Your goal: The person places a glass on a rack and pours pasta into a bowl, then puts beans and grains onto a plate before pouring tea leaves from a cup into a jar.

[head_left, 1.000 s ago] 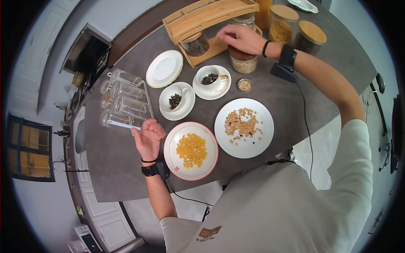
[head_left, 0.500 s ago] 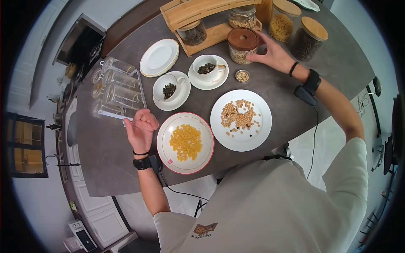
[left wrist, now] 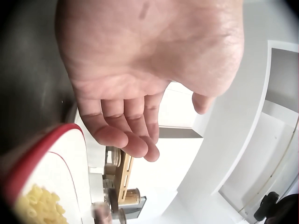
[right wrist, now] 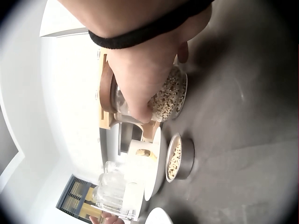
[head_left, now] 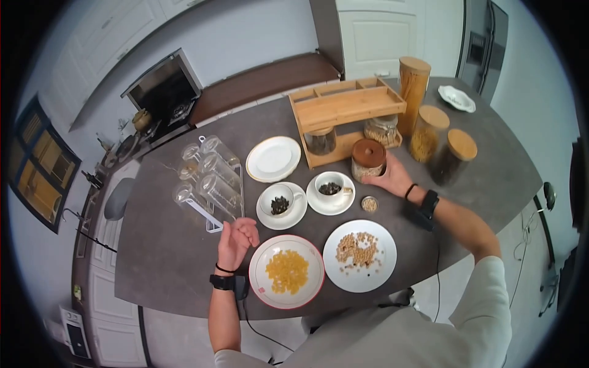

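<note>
My right hand (head_left: 394, 178) grips the side of a glass jar (right wrist: 170, 95) of mixed grains, thumb and fingers round the glass. Its round brown wooden lid (head_left: 369, 152) is on. The jar stands on the table in front of the wooden rack. A small metal dish (head_left: 369, 204) with grains sits just in front of it. My left hand (head_left: 237, 243) is idle, palm turned up and fingers loosely curled. It is nearest to a red-rimmed plate (left wrist: 65, 140) of yellow pasta (head_left: 287, 272), at that plate's left side.
A white plate (head_left: 383, 279) of chickpeas lies at front right. Two cups (head_left: 277, 195) with dark dried leaves stand on saucers. Upturned glasses (head_left: 221, 193) hang on a holder at left. Behind are stacked plates (head_left: 273, 158), the two-tier rack (head_left: 350, 104) and several wooden-lidded jars (head_left: 424, 138).
My right hand has come off the top of the lid and round to the jar's right side. The head view has tilted up. My left hand stays beside the pasta plate.
</note>
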The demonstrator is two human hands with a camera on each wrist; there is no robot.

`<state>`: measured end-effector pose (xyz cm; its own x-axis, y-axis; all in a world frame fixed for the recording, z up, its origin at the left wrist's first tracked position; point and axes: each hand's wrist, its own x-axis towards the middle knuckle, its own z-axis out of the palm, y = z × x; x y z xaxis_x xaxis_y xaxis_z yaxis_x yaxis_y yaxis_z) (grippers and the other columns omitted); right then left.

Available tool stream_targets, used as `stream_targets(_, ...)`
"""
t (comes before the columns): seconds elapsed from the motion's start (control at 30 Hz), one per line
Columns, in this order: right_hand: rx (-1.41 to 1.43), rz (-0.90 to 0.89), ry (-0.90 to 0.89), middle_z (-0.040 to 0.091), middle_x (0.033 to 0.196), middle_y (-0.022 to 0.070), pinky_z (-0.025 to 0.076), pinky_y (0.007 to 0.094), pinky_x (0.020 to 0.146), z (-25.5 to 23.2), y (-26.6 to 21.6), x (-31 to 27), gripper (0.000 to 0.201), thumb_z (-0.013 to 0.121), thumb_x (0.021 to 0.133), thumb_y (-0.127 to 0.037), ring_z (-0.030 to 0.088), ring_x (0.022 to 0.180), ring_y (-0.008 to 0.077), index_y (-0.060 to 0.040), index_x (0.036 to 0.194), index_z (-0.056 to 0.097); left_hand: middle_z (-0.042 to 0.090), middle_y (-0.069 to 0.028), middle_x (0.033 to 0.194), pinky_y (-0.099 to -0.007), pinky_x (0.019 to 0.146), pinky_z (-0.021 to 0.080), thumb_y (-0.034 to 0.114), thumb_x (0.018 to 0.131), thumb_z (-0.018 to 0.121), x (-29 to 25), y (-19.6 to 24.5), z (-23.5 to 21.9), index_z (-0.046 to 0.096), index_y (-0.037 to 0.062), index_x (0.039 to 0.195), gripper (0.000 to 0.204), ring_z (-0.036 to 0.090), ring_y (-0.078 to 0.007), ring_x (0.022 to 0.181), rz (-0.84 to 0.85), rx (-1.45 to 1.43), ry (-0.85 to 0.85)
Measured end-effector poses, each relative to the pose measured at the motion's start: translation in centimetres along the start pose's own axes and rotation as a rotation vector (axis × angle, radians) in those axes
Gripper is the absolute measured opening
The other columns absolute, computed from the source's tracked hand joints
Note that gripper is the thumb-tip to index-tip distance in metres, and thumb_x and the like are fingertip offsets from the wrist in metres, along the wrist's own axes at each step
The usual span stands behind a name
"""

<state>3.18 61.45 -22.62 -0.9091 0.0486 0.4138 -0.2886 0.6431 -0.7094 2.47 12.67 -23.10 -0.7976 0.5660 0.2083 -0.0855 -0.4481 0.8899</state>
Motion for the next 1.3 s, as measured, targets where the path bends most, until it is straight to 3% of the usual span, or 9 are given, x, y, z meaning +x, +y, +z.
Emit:
stream_targets(0.17,0.17,0.288,-0.067,0.061,0.138,0.0203,0.046,0.0387,0.109,0.6,-0.2,1.1,0.091,0.088,0.075,-0.046,0.059,0.129,0.0287,0.0016,0.142,0.048,0.062,-0.0114,0.081,-0.0339,0.074,0.045,0.061,0.107,0.029,-0.2,0.2,0.1,0.06,-0.0033,0.122,0.073,0.057,-0.0216,0.075,-0.005,0.007,0.043)
stream_targets(0.3,0.124,0.23,-0.001,0.063,0.136,0.0199,0.047,0.0379,0.107,1.6,0.9,2.6,0.09,0.087,0.077,-0.046,0.061,0.126,0.0282,0.0028,0.142,0.048,0.062,-0.01,0.083,-0.0322,0.074,0.044,0.06,0.107,0.029,-0.2,0.1,-0.2,0.06,-0.0027,0.123,0.072,0.057,-0.0201,0.076,-0.003,0.01,0.017)
stream_targets(0.5,0.048,0.211,0.045,0.063,0.135,0.0217,0.048,0.0378,0.107,1.3,-2.9,4.6,0.095,0.089,0.073,-0.045,0.062,0.125,0.0292,0.0063,0.141,0.047,0.064,-0.0075,0.088,-0.03,0.074,0.044,0.059,0.108,0.029,-0.1,0.0,-0.3,0.06,-0.0019,0.123,0.07,0.058,-0.0178,0.08,-0.009,0.012,-0.016)
stream_targets(0.67,0.047,0.193,0.07,0.064,0.133,0.0225,0.048,0.0379,0.106,2.9,-0.7,6.1,0.096,0.09,0.071,-0.044,0.063,0.124,0.03,0.0082,0.14,0.047,0.064,-0.0074,0.087,-0.0298,0.074,0.044,0.06,0.107,0.03,-0.2,0.0,-0.3,0.06,-0.002,0.123,0.071,0.058,-0.0176,0.08,-0.017,0.018,-0.007)
stream_targets(0.97,-0.211,0.099,0.024,0.068,0.121,0.0291,0.053,0.0426,0.099,2.4,-0.5,8.0,0.095,0.087,0.072,-0.054,0.068,0.113,0.039,0.0098,0.133,0.052,0.064,-0.0111,0.083,-0.031,0.071,0.045,0.062,0.106,0.03,-0.2,0.0,0.0,0.06,-0.0035,0.122,0.073,0.058,-0.0202,0.075,-0.032,0.014,0.012)
stream_targets(1.07,-0.434,-0.01,0.087,0.072,0.104,0.0287,0.057,0.0455,0.089,1.8,0.3,8.3,0.085,0.083,0.077,-0.053,0.071,0.098,0.0426,0.0089,0.127,0.056,0.064,-0.0114,0.082,-0.0314,0.071,0.045,0.062,0.106,0.03,-0.3,0.1,0.3,0.06,-0.0037,0.122,0.074,0.058,-0.0206,0.075,-0.041,0.013,0.037)
stream_targets(1.17,-0.613,0.011,-0.013,0.072,0.089,0.0273,0.058,0.0479,0.079,0.0,-0.7,8.3,0.07,0.079,0.082,-0.052,0.071,0.086,0.0437,0.008,0.116,0.062,0.063,-0.0117,0.081,-0.0319,0.071,0.045,0.062,0.106,0.03,-0.3,-0.1,0.0,0.06,-0.0039,0.122,0.074,0.058,-0.0211,0.075,-0.036,0.014,0.045)
stream_targets(1.2,-0.691,-0.033,0.0,0.071,0.08,0.0227,0.058,0.047,0.072,-0.6,-1.6,8.0,0.054,0.074,0.088,-0.046,0.071,0.079,0.0398,0.0035,0.109,0.067,0.063,-0.0118,0.081,-0.032,0.072,0.045,0.062,0.106,0.03,-0.3,-0.1,0.0,0.06,-0.004,0.122,0.074,0.058,-0.0212,0.074,-0.035,0.019,0.048)
stream_targets(1.3,-0.701,-0.075,0.028,0.072,0.08,0.0189,0.058,0.0449,0.069,-1.9,-2.7,7.8,0.043,0.071,0.091,-0.04,0.071,0.076,0.0358,-0.0017,0.109,0.068,0.063,-0.0123,0.081,-0.0325,0.072,0.045,0.062,0.106,0.03,-0.3,-0.1,0.0,0.06,-0.0041,0.122,0.074,0.058,-0.0217,0.074,-0.034,0.031,0.053)
